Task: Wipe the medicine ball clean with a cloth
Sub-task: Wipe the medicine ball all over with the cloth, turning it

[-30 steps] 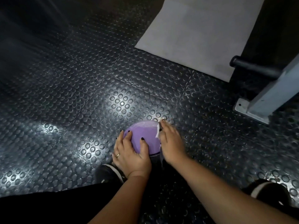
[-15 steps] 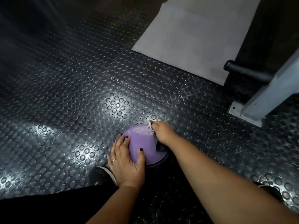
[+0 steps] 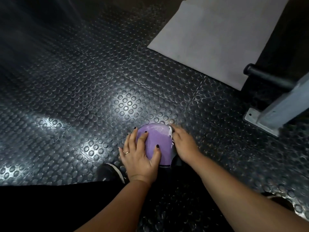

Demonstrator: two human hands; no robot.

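A purple medicine ball (image 3: pixel 158 139) sits on the black studded rubber floor, just in front of my feet. My left hand (image 3: pixel 139 154) lies over its left side with fingers spread and thumb across the front, steadying it. My right hand (image 3: pixel 183 144) presses a pale cloth (image 3: pixel 170 132) against the ball's right side; only a thin white edge of the cloth shows beside the fingers, the rest is hidden under the hand.
A grey mat (image 3: pixel 217 36) lies on the floor at the back right. A grey metal post with a bolted base plate (image 3: pixel 260 118) and a black bar (image 3: pixel 267 77) stand at the right. My shoe (image 3: pixel 112 171) is beside the ball.
My right hand with the cloth slid from the ball's top back down its right side. My left hand shifted higher on the left side. The ball stayed in place.
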